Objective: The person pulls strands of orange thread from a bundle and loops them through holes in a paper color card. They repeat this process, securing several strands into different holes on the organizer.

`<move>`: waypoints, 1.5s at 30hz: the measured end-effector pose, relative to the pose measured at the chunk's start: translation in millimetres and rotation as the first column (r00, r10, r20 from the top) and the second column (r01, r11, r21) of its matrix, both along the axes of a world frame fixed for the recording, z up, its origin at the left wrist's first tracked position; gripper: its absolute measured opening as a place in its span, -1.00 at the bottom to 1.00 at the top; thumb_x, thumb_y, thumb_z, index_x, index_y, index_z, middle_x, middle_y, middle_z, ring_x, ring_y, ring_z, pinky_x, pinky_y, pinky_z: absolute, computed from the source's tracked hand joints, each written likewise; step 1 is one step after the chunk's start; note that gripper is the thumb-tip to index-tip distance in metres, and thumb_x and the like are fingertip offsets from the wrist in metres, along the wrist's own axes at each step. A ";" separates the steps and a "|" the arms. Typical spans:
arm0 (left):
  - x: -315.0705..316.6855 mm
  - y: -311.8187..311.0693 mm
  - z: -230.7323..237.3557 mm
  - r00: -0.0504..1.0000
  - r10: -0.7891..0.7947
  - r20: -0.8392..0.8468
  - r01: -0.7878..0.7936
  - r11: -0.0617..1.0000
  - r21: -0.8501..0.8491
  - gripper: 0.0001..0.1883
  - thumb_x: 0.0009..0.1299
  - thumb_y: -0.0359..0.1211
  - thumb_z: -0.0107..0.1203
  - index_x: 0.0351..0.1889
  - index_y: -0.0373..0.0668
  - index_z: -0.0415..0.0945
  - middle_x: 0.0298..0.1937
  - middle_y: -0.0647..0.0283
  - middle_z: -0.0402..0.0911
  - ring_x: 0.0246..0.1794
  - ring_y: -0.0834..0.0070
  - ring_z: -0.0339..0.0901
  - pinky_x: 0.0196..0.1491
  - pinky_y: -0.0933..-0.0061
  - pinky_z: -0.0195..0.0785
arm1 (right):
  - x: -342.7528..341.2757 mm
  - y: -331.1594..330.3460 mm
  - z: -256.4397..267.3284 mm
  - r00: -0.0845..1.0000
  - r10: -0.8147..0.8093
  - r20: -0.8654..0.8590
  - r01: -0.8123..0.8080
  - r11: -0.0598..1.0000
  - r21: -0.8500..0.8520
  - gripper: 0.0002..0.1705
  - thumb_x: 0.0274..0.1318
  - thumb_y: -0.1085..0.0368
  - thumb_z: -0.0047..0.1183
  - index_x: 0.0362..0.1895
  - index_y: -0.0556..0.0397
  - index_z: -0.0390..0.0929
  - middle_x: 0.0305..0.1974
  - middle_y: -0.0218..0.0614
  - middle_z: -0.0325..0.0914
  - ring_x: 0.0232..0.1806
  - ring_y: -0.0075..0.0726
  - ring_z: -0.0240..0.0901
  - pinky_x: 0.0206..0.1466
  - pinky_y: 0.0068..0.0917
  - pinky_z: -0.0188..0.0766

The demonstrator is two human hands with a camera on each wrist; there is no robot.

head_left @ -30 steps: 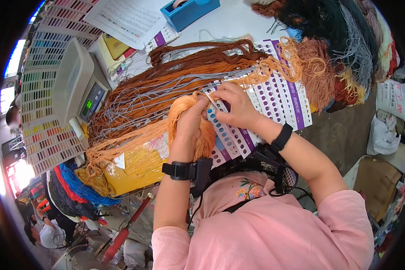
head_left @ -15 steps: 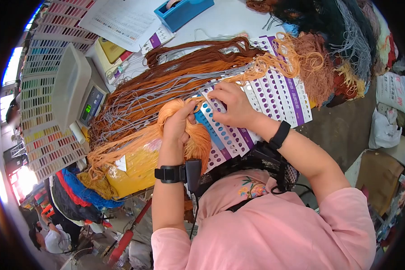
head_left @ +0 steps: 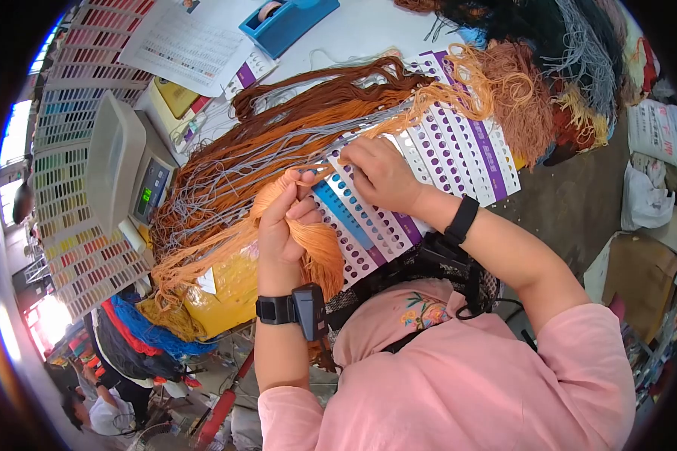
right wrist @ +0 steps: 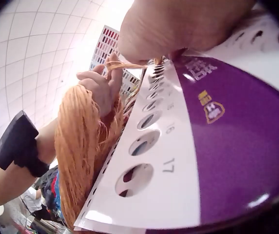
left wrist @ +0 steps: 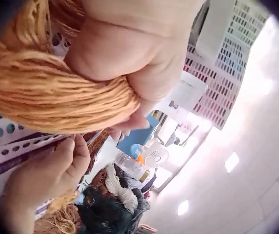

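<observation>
A thick skein of light orange thread (head_left: 320, 252) hangs folded in my left hand (head_left: 282, 225), its fingers curled round it. From the left fingertips a thin strand (right wrist: 129, 65) runs across to my right hand (head_left: 384, 174). Pinched right fingers meet that strand at the far holes of a white and purple punched card (right wrist: 178, 161) with numbered holes. The exact pinch point is hidden behind the right hand in the right wrist view. Beneath the hands, more punched cards (head_left: 459, 154) lie fanned out, with a blue strip (head_left: 346, 218) among them.
Brown, rust and grey thread bundles (head_left: 278, 124) spread over the table beyond the hands. A scale (head_left: 154, 184) stands at left, before a colour chart (head_left: 68, 173). A blue tape dispenser (head_left: 289, 22) sits at the back; dark thread heaps (head_left: 496, 22) fill the back right.
My left hand has drawn away leftward from the right hand with the skein and turned slightly, so a short strand now spans between them. The right hand has stayed over the cards.
</observation>
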State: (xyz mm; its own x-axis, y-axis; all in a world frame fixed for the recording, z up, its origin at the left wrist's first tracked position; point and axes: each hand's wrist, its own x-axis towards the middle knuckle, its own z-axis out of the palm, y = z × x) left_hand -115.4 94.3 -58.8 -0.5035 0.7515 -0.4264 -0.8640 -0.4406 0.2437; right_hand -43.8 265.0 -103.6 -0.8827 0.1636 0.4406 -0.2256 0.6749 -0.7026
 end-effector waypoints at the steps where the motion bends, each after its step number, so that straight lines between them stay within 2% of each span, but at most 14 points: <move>1: -1.8 0.6 -1.6 0.999 -0.014 -0.034 0.013 1.000 -0.012 -0.84 0.26 -0.44 -0.13 -0.22 -0.24 0.35 -0.30 0.26 0.43 -0.64 0.74 0.20 -0.57 0.78 0.11 | -0.3 -0.6 -0.6 1.000 -0.005 -0.001 0.005 1.000 -0.006 -0.76 -0.30 0.52 -0.14 -0.38 0.09 0.33 -0.45 -0.21 0.29 -0.37 -0.12 0.24 -0.29 -0.35 0.14; 8: -6.2 7.1 -7.3 0.990 0.017 -0.140 -0.060 0.948 -0.312 -0.84 0.19 -0.42 -0.02 -0.27 -0.24 0.39 -0.46 0.27 0.45 -0.64 0.69 0.27 -0.56 0.75 0.18 | -1.0 -0.3 -4.1 1.000 -0.010 -0.009 0.010 1.000 -0.021 -0.70 -0.33 0.53 -0.16 -0.33 0.07 0.33 -0.42 -0.23 0.33 -0.37 -0.11 0.24 -0.22 -0.31 0.14; 14: 5.5 26.6 -7.7 0.941 -0.088 -0.328 -0.154 0.750 -0.644 -0.87 0.15 -0.46 0.05 -0.34 -0.24 0.42 -0.54 0.36 0.43 -0.60 0.70 0.30 -0.54 0.73 0.18 | -0.9 -1.1 -0.2 0.999 -0.022 -0.030 0.022 1.000 -0.014 -0.78 -0.31 0.55 -0.15 -0.44 0.07 0.37 -0.47 -0.25 0.30 -0.41 -0.16 0.24 -0.32 -0.38 0.14; 17: 9.6 32.6 -23.9 0.849 -0.252 -0.465 -0.148 0.731 -0.666 -0.88 0.15 -0.43 0.08 -0.37 -0.22 0.43 -0.57 0.40 0.40 -0.60 0.71 0.28 -0.54 0.73 0.14 | -1.5 -0.8 -2.0 0.999 -0.013 -0.039 0.011 0.999 -0.042 -0.78 -0.31 0.55 -0.14 -0.44 0.06 0.38 -0.47 -0.26 0.30 -0.42 -0.17 0.25 -0.33 -0.38 0.14; 21: 12.5 34.1 -30.4 0.886 -0.239 -0.398 -0.155 0.656 -0.739 -0.88 0.18 -0.36 0.06 -0.37 -0.19 0.43 -0.53 0.39 0.38 -0.59 0.69 0.24 -0.54 0.68 0.12 | -1.5 0.2 -2.3 0.999 -0.017 -0.045 0.014 0.998 -0.063 -0.78 -0.31 0.55 -0.14 -0.43 0.07 0.37 -0.48 -0.25 0.31 -0.43 -0.15 0.25 -0.35 -0.37 0.15; 25: -3.9 -1.2 -12.9 0.981 -0.053 -0.186 -0.029 0.911 -0.412 -0.80 0.24 -0.33 -0.04 -0.22 -0.20 0.39 -0.43 0.32 0.44 -0.60 0.72 0.20 -0.55 0.72 0.13 | -1.6 -1.8 -3.1 0.997 -0.057 -0.055 0.053 0.996 -0.073 -0.76 -0.30 0.55 -0.14 -0.39 0.08 0.36 -0.49 -0.23 0.31 -0.43 -0.12 0.25 -0.35 -0.33 0.16; 28: -3.3 -18.5 6.3 0.998 -0.019 -0.065 0.013 0.996 -0.090 -0.74 0.24 -0.40 -0.09 -0.10 -0.23 0.31 -0.34 0.25 0.48 -0.59 0.74 0.20 -0.54 0.76 0.14 | -1.2 -2.1 -3.4 0.996 -0.078 -0.033 0.076 0.996 -0.054 -0.75 -0.28 0.54 -0.14 -0.36 0.09 0.35 -0.47 -0.22 0.32 -0.41 -0.09 0.26 -0.33 -0.32 0.18; 30: 3.5 -9.8 16.2 0.985 -0.065 -0.163 0.035 0.983 -0.178 -0.69 0.24 -0.46 -0.13 -0.03 -0.26 0.24 -0.29 0.21 0.49 -0.63 0.75 0.22 -0.57 0.77 0.14 | -1.8 -2.4 -4.1 0.997 -0.069 -0.018 0.068 0.996 -0.064 -0.74 -0.27 0.53 -0.15 -0.34 0.08 0.35 -0.45 -0.21 0.33 -0.38 -0.09 0.27 -0.28 -0.31 0.18; 33: -0.1 16.1 -0.6 0.924 -0.241 -0.296 0.115 0.916 -0.385 -0.69 0.23 -0.43 -0.09 -0.05 -0.24 0.27 -0.40 0.25 0.49 -0.68 0.73 0.26 -0.59 0.74 0.17 | -0.7 -1.1 -5.6 0.998 -0.056 -0.006 0.054 0.987 -0.152 -0.73 -0.27 0.52 -0.17 -0.33 0.06 0.35 -0.40 -0.21 0.36 -0.31 -0.09 0.28 -0.22 -0.29 0.18; 36: 8.3 46.5 -14.8 0.744 -0.623 -0.242 0.227 0.576 -0.785 -0.73 0.23 -0.38 -0.05 -0.12 -0.24 0.31 -0.47 0.27 0.48 -0.66 0.68 0.32 -0.58 0.70 0.21 | -1.1 2.5 -6.2 0.999 -0.047 -0.010 0.043 0.974 -0.222 -0.74 -0.26 0.51 -0.15 -0.33 0.08 0.35 -0.40 -0.19 0.35 -0.32 -0.09 0.29 -0.25 -0.29 0.21; 40: 7.3 20.0 13.1 0.898 -0.304 -0.319 -0.081 0.597 -0.798 -0.79 0.23 -0.28 0.00 -0.27 -0.19 0.38 -0.56 0.26 0.46 -0.67 0.62 0.36 -0.61 0.66 0.25 | 0.0 -3.3 -1.1 0.996 -0.068 0.056 0.070 0.997 -0.024 -0.71 -0.28 0.37 -0.01 -0.31 0.07 0.38 -0.35 -0.20 0.32 -0.32 -0.11 0.31 -0.28 -0.34 0.26; 42: -18.9 -35.6 23.2 0.938 -0.276 -0.211 0.000 0.607 -0.795 -0.79 0.23 -0.27 0.00 -0.25 -0.18 0.38 -0.57 0.25 0.46 -0.69 0.63 0.35 -0.66 0.70 0.22 | 0.3 -6.6 2.0 0.989 -0.061 0.134 0.053 0.997 0.061 -0.66 -0.30 0.29 0.04 -0.29 0.06 0.39 -0.32 -0.22 0.31 -0.30 -0.13 0.31 -0.28 -0.34 0.26; 44: -35.1 -98.2 32.2 0.951 -0.150 -0.269 -0.117 0.632 -0.766 -0.80 0.26 -0.27 -0.03 -0.26 -0.18 0.36 -0.59 0.29 0.43 -0.72 0.65 0.31 -0.72 0.74 0.15 | -1.4 -6.3 0.6 0.989 -0.059 0.136 0.049 0.996 0.077 -0.62 -0.32 0.22 0.07 -0.28 0.04 0.40 -0.31 -0.24 0.29 -0.30 -0.16 0.29 -0.24 -0.33 0.22; 45: -44.1 -132.1 41.8 0.963 -0.129 -0.239 -0.076 0.716 -0.693 -0.82 0.27 -0.27 -0.05 -0.29 -0.17 0.37 -0.62 0.32 0.39 -0.74 0.66 0.28 -0.74 0.75 0.11 | -2.6 -7.3 -3.0 0.990 -0.054 0.130 0.047 0.998 0.052 -0.62 -0.32 0.22 0.07 -0.28 0.04 0.40 -0.31 -0.24 0.29 -0.30 -0.17 0.29 -0.24 -0.33 0.20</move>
